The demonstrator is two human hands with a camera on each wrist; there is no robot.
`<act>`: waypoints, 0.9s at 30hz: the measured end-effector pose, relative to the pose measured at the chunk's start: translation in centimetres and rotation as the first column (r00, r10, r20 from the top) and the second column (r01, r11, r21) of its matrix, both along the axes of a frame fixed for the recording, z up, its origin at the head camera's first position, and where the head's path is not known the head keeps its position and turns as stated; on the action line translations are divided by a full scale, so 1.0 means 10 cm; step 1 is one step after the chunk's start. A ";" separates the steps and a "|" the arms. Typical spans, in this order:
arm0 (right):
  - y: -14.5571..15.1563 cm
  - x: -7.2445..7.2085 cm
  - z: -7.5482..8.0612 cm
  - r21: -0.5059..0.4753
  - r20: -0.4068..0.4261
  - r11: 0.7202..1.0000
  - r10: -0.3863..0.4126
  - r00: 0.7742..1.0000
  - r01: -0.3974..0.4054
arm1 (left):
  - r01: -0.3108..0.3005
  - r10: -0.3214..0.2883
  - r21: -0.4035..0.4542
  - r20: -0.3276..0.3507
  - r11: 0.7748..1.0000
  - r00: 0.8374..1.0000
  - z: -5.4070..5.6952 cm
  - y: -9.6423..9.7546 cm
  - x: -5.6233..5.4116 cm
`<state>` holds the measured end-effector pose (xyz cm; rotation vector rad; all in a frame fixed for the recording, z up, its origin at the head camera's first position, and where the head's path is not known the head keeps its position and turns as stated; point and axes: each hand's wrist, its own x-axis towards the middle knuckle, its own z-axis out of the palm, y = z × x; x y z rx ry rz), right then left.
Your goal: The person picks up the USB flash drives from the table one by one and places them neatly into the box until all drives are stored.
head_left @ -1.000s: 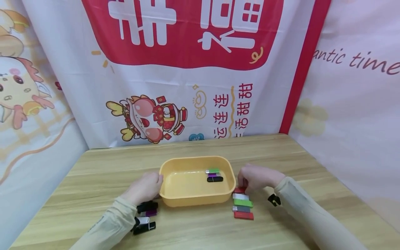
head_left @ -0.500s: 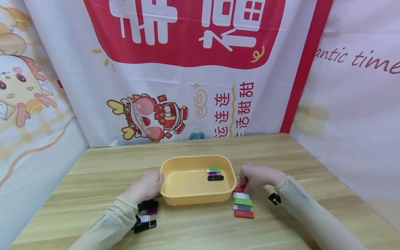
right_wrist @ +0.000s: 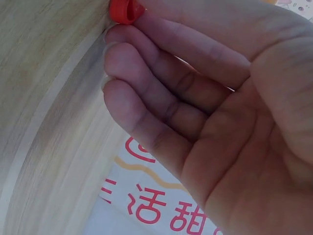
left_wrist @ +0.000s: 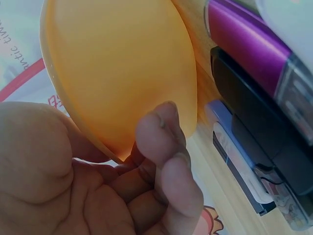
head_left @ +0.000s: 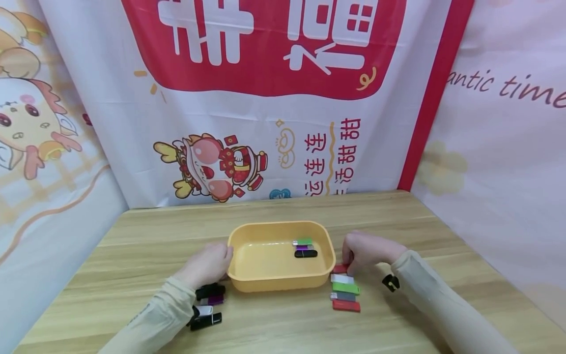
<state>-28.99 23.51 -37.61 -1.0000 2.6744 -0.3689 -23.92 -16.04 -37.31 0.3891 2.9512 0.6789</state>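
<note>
My left hand [head_left: 208, 265] grips the left end of a yellow plastic basin [head_left: 283, 284], thumb and fingers on either side of its wall [left_wrist: 122, 73]. Inside the basin, toward its right side, lie a green USB stick [head_left: 304, 242], a purple USB stick [head_left: 302, 248] and a black USB stick [head_left: 306, 254]. My right hand [head_left: 369, 250] is just right of the basin, fingers bent down. Its thumb and fingertips pinch a red USB stick [head_left: 339, 269] at the table; the stick's looped red end [right_wrist: 124, 11] shows at the fingertips in the right wrist view.
Below the red stick lie white [head_left: 342, 279], green [head_left: 346, 288], grey [head_left: 344, 296] and another red stick [head_left: 347, 306]. Near my left wrist are several more, including a black [head_left: 206, 321] and a purple stick [left_wrist: 249, 41]. A printed cloth [head_left: 265, 108] hangs behind the wooden table [head_left: 177, 221].
The right hand has shifted very slightly to the right, beside the red USB stick. The left hand and the basin stay in place; the head view drifts a little.
</note>
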 end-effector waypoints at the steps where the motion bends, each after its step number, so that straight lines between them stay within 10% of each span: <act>1: 0.00 0.00 0.00 -0.005 -0.003 1.000 0.009 1.000 -0.009 | -0.003 0.003 0.001 0.003 1.000 1.000 0.00 0.00 0.00; 27: 0.00 0.04 -0.01 0.036 -0.073 0.999 0.036 0.997 -0.034 | -0.014 0.014 -0.010 -0.005 1.000 1.000 0.02 0.03 0.04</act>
